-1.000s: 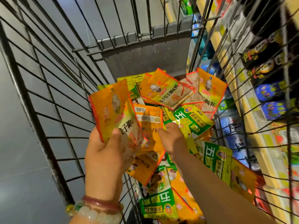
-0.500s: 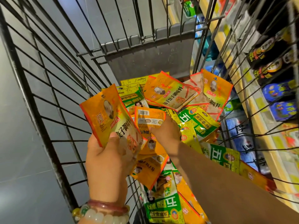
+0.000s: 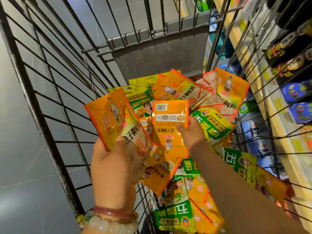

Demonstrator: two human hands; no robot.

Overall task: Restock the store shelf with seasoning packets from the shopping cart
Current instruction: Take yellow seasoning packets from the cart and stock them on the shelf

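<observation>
Gathering packets in cart [image 3: 55, 92]: left hand [image 3: 114, 166] gripping orange packet [image 3: 118, 122], right hand [image 3: 190, 132] pinching second packet [image 3: 170, 125], probably clear of pile [image 3: 194, 191]. Stack squarely before shelf [image 3: 253, 68].

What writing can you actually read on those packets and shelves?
"五香粉", upside down: green packet at the cart's near end.
"子调味料": orange packet in the left hand.
Small print on the orange packet in the right hand: too small.
Shelf labels: blurred.
</observation>
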